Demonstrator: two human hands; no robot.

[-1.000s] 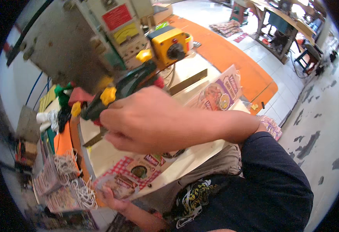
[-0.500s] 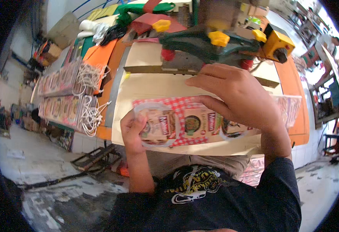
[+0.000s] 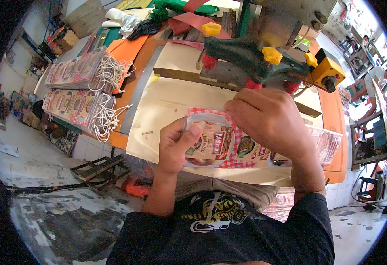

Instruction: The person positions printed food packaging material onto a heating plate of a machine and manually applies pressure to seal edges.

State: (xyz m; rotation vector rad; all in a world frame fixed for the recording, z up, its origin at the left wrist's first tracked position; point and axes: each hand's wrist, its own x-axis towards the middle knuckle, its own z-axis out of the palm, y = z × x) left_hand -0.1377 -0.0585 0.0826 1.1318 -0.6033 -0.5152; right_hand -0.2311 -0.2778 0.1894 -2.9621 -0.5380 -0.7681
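A long printed plastic strip (image 3: 242, 160), with food pictures and a red-and-white checked pattern, lies across the front of the work table. My left hand (image 3: 176, 143) is closed on its left end, the thumb flat on the printed face. At the strip's upper edge my right hand (image 3: 268, 117) is bent over it, fingers curled together and seeming to pinch that edge; its thumb is mostly hidden. The hand and forearm cover part of the strip's middle. More printed strips (image 3: 328, 143) lie to the right of my right wrist.
Behind my hands stands a dark green press (image 3: 242, 57) with yellow knobs and red feet, a yellow control box (image 3: 327, 73) beside it. Stacked printed strips (image 3: 76, 68) with white strings (image 3: 107, 119) lie at left. A person (image 3: 379, 79) sits far right.
My left hand has shifted right along with the strip's left end. The right hand's fingers, spread apart above the strip before, have closed at its upper edge. The view has shifted slightly.
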